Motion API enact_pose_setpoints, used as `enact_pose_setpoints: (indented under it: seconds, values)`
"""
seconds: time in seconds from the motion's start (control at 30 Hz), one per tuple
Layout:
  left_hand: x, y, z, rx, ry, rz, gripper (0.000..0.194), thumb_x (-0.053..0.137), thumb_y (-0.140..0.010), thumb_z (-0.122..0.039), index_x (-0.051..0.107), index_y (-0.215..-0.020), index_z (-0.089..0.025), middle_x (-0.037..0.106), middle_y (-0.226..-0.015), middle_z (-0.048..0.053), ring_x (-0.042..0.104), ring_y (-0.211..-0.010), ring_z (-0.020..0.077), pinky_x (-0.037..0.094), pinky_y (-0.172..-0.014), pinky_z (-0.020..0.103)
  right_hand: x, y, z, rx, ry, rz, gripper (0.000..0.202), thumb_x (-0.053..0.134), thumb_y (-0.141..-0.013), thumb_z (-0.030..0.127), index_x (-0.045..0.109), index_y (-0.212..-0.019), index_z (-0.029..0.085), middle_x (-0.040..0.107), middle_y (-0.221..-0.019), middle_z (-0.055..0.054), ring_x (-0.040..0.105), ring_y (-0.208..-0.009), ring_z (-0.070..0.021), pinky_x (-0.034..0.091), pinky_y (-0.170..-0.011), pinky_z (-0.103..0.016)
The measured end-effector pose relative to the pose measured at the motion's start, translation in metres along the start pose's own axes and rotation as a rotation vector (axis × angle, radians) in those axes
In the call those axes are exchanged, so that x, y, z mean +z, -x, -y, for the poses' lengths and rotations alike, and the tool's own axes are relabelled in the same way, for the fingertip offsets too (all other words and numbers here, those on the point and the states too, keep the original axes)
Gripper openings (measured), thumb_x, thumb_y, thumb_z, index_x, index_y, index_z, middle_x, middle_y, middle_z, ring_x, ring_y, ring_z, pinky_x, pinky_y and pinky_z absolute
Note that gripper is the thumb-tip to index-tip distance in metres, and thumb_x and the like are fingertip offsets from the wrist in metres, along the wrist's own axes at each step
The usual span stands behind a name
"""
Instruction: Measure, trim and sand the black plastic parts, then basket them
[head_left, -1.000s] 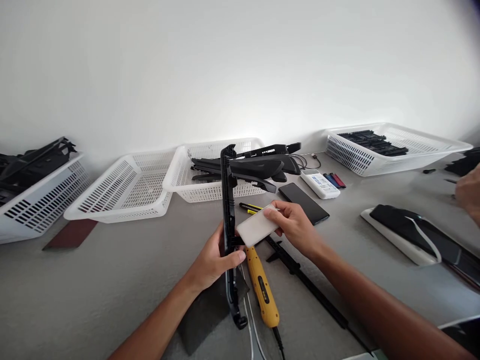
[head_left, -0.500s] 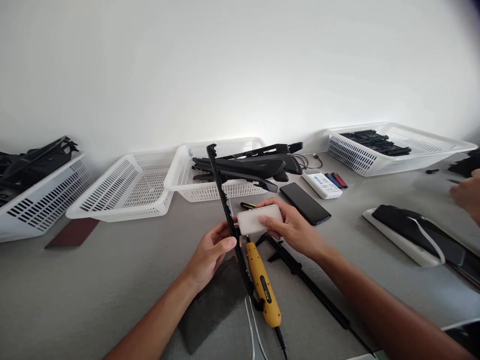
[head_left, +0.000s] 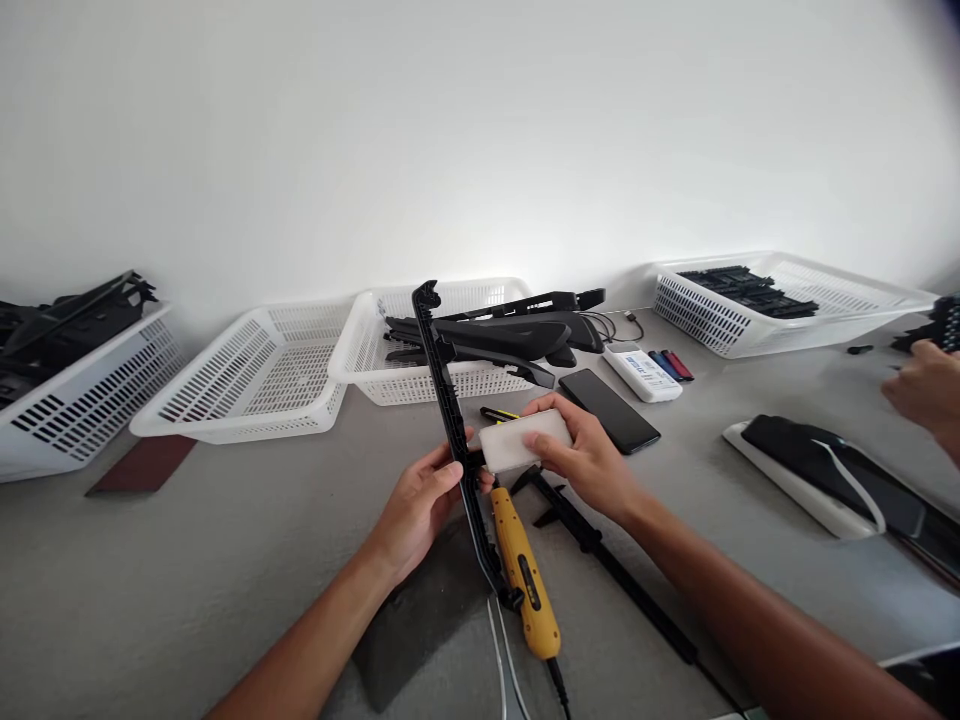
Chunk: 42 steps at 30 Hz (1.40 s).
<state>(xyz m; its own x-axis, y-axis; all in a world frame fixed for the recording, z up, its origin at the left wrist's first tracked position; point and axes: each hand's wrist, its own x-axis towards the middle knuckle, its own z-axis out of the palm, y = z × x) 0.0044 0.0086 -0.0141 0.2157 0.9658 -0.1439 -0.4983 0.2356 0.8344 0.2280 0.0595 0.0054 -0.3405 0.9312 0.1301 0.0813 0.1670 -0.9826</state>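
Note:
My left hand is closed around the middle of a long black plastic trim piece, which stands tilted over the table. In my right hand is a white rectangular block, pinched between thumb and fingers. The block's left end is right beside the trim piece; whether they touch I cannot tell. Below lies a yellow corded hand tool, its tip near my left fingers. A black caliper rests to its right, and a dark grey sheet lies under my left wrist.
White baskets line the wall, several holding black plastic parts. A black phone, a white box and a yellow-black cutter lie behind my right hand. Another person's hand works at the right edge, near a black-and-white case.
The trim piece has turned slightly, showing more of its ribbed inner side. My right hand and the white block have shifted a little to the right. The other person's hand has moved left.

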Motion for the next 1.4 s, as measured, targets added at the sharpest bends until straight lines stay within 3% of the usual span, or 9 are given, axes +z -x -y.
enact_pose_setpoints:
  seconds: [0.2,0.4,0.57,0.73,0.9,1.03,1.17,1.33,1.4]
  values:
    - [-0.003,-0.001,-0.003,-0.034,0.055,0.013,0.053,0.085,-0.086,-0.038,0.071,-0.133,-0.019,0.079,-0.107,0.009,0.075,-0.095,0.0255,0.06,-0.085,0.036,0.011,0.003,0.001,0.043,-0.177,0.117,0.046,0.072,-0.094,0.059,0.054,-0.117,0.024,0.053,-0.079,0.004,0.045,-0.059,-0.0107,0.036,-0.051,-0.024]
    - [-0.002,0.0,-0.003,-0.051,0.09,0.057,0.053,0.086,-0.087,-0.038,0.071,-0.135,-0.019,0.079,-0.109,0.01,0.076,-0.101,0.0267,0.06,-0.094,0.039,0.01,0.001,0.0,0.061,-0.224,0.066,0.046,0.077,-0.091,0.058,0.058,-0.113,0.022,0.051,-0.079,0.004,0.043,-0.06,-0.0099,0.035,-0.05,-0.022]
    - [-0.005,-0.002,0.002,-0.041,0.11,0.088,0.049,0.086,-0.087,-0.035,0.074,-0.132,-0.019,0.079,-0.111,0.011,0.074,-0.105,0.0273,0.058,-0.097,0.038,0.015,0.002,-0.004,0.066,-0.271,0.143,0.045,0.074,-0.094,0.057,0.057,-0.118,0.023,0.057,-0.085,0.002,0.048,-0.064,-0.0105,0.039,-0.054,-0.022]
    - [-0.005,-0.002,0.002,-0.048,0.09,0.088,0.046,0.084,-0.089,-0.036,0.075,-0.132,-0.02,0.08,-0.109,0.011,0.075,-0.105,0.0276,0.058,-0.096,0.038,0.017,0.002,-0.004,0.039,-0.217,0.038,0.044,0.074,-0.093,0.057,0.058,-0.114,0.023,0.052,-0.078,0.004,0.044,-0.061,-0.0106,0.035,-0.051,-0.021]
    - [-0.005,-0.003,0.003,-0.035,0.083,0.052,0.052,0.087,-0.087,-0.037,0.073,-0.135,-0.022,0.08,-0.109,0.009,0.075,-0.105,0.0268,0.06,-0.093,0.036,0.016,0.002,-0.004,0.019,-0.177,0.05,0.043,0.073,-0.093,0.056,0.059,-0.115,0.022,0.058,-0.082,0.002,0.05,-0.063,-0.0115,0.039,-0.053,-0.022]
    - [-0.005,-0.003,0.003,-0.046,0.063,0.038,0.051,0.086,-0.087,-0.037,0.074,-0.134,-0.021,0.08,-0.109,0.01,0.076,-0.104,0.0263,0.061,-0.093,0.035,0.011,0.0,-0.008,-0.006,-0.122,-0.029,0.04,0.074,-0.093,0.053,0.06,-0.113,0.021,0.057,-0.082,0.001,0.047,-0.064,-0.0111,0.037,-0.052,-0.022]
    - [-0.004,-0.002,0.002,-0.044,0.065,0.022,0.049,0.088,-0.086,-0.04,0.075,-0.13,-0.022,0.08,-0.106,0.009,0.077,-0.101,0.0257,0.062,-0.094,0.037,0.009,-0.001,-0.009,0.016,-0.179,0.041,0.04,0.071,-0.096,0.053,0.058,-0.117,0.022,0.057,-0.081,0.002,0.047,-0.065,-0.0115,0.038,-0.054,-0.022]
    - [-0.004,-0.001,0.006,-0.054,0.04,0.023,0.047,0.083,-0.09,-0.043,0.073,-0.13,-0.021,0.08,-0.102,0.009,0.078,-0.098,0.0254,0.066,-0.092,0.04,0.011,-0.002,-0.006,0.018,-0.178,-0.042,0.043,0.074,-0.092,0.056,0.059,-0.113,0.022,0.051,-0.077,0.004,0.042,-0.06,-0.0103,0.033,-0.049,-0.022]
    - [-0.005,-0.001,0.006,-0.06,0.063,0.013,0.051,0.084,-0.089,-0.044,0.071,-0.133,-0.023,0.08,-0.105,0.008,0.078,-0.098,0.0256,0.067,-0.092,0.042,0.014,-0.001,-0.004,0.027,-0.214,0.023,0.044,0.073,-0.093,0.057,0.058,-0.115,0.022,0.053,-0.078,0.004,0.044,-0.059,-0.0104,0.035,-0.05,-0.022]
